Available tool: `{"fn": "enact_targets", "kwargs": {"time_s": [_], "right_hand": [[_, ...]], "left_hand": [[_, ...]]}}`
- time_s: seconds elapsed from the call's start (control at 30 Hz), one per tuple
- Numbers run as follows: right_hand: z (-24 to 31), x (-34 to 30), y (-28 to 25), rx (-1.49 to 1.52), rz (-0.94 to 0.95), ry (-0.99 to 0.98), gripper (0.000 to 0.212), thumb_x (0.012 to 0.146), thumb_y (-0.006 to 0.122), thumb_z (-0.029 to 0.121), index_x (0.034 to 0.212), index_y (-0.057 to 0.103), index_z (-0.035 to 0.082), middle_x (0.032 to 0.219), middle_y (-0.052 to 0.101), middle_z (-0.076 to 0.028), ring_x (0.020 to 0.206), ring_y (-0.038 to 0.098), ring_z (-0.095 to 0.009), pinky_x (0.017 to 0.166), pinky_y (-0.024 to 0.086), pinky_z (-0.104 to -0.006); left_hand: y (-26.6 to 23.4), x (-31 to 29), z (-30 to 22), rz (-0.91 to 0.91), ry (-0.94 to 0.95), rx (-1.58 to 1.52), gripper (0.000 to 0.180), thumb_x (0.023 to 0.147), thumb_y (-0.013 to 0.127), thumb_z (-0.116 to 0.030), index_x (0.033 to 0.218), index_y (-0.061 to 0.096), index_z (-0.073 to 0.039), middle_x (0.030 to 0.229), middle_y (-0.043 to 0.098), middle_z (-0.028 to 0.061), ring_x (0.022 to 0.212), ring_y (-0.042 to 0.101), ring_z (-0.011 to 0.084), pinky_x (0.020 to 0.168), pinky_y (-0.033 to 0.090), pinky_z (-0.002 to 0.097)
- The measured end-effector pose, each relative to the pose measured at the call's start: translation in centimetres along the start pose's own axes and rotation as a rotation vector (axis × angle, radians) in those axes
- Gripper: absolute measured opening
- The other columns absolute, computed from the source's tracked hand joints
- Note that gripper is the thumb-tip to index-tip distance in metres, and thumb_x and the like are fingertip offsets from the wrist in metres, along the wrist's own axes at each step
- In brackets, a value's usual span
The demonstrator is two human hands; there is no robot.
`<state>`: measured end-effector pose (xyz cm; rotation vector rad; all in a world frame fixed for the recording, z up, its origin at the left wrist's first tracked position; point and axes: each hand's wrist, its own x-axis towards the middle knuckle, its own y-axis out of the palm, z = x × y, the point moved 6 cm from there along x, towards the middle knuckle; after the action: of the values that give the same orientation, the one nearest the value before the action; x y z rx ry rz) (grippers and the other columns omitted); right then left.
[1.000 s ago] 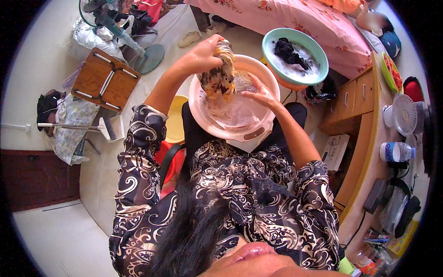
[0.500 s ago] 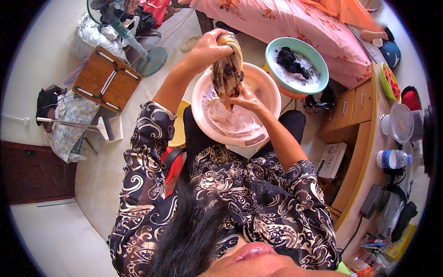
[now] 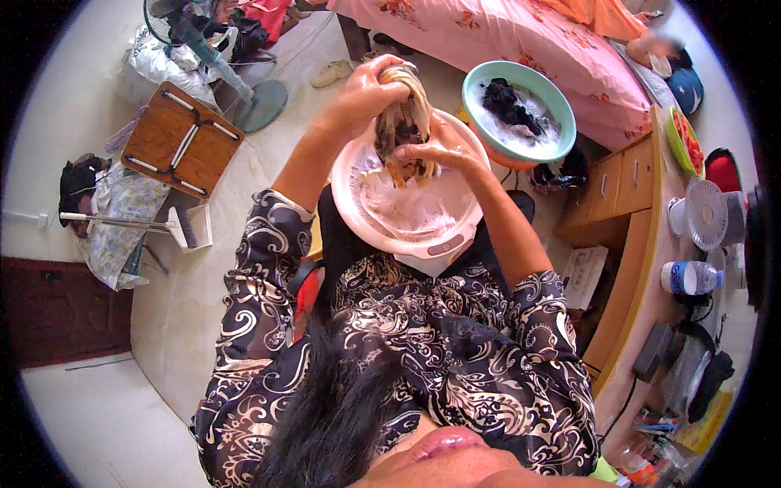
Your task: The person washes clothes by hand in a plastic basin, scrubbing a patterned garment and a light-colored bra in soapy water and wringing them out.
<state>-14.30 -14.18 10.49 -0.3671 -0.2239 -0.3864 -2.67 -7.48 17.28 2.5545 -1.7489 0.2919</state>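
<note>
The round pink plastic basin (image 3: 390,224) holds soapy water; above it a wet, twisted brown-and-cream cloth (image 3: 403,130) partly hidden by the right hand (image 3: 443,150) pinching its lower end, left hand (image 3: 366,93) fingers clenched around its top

I'm seeing a green basin (image 3: 561,122) with dark laundry beside the pink bed (image 3: 521,37), a folded wooden table (image 3: 181,138) on the floor, a fan (image 3: 706,213) and bottle (image 3: 690,277) on the desk (image 3: 643,268).
</note>
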Motion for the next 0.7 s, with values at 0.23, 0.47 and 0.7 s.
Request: {"fn": "enact_targets", "kwargs": {"time_s": [0.23, 0.47, 0.7], "right_hand": [[-6.3, 0.0, 2.3, 0.322, -0.112, 0.234, 0.058, 0.075, 0.08, 0.031, 0.12, 0.058, 0.002, 0.101, 0.067, -0.01, 0.093, 0.064, -0.019, 0.083, 0.052, -0.0322], [-11.1, -2.6, 2.8, 1.178, 0.053, 0.469, 0.039, 0.085, 0.066, 0.028, 0.115, 0.061, 0.004, 0.09, 0.064, -0.008, 0.079, 0.063, -0.018, 0.071, 0.054, -0.0358], [-6.2, -3.7, 6.2, 1.5, 0.226, 0.459, 0.046, 0.09, 0.056, 0.04, 0.117, 0.058, 0.002, 0.07, 0.049, 0.002, 0.057, 0.044, -0.011, 0.059, 0.04, -0.0286]], "left_hand": [[0.2, 1.5, 7.4, -0.305, -0.087, -0.542, 0.046, 0.079, 0.063, 0.003, 0.121, 0.045, 0.001, 0.108, 0.056, 0.0098, 0.092, 0.059, 0.0181, 0.081, 0.053, 0.0319], [-1.8, -0.7, 14.8, -0.023, -0.274, -0.615, 0.08, 0.088, 0.074, -0.035, 0.148, 0.028, -0.007, 0.132, 0.05, 0.0136, 0.119, 0.053, 0.0268, 0.098, 0.049, 0.0438], [3.5, -1.8, 18.9, 0.121, -0.213, -1.11, 0.08, 0.085, 0.058, -0.067, 0.148, 0.037, -0.021, 0.147, 0.041, 0.0177, 0.133, 0.044, 0.0383, 0.105, 0.043, 0.0585]]}}
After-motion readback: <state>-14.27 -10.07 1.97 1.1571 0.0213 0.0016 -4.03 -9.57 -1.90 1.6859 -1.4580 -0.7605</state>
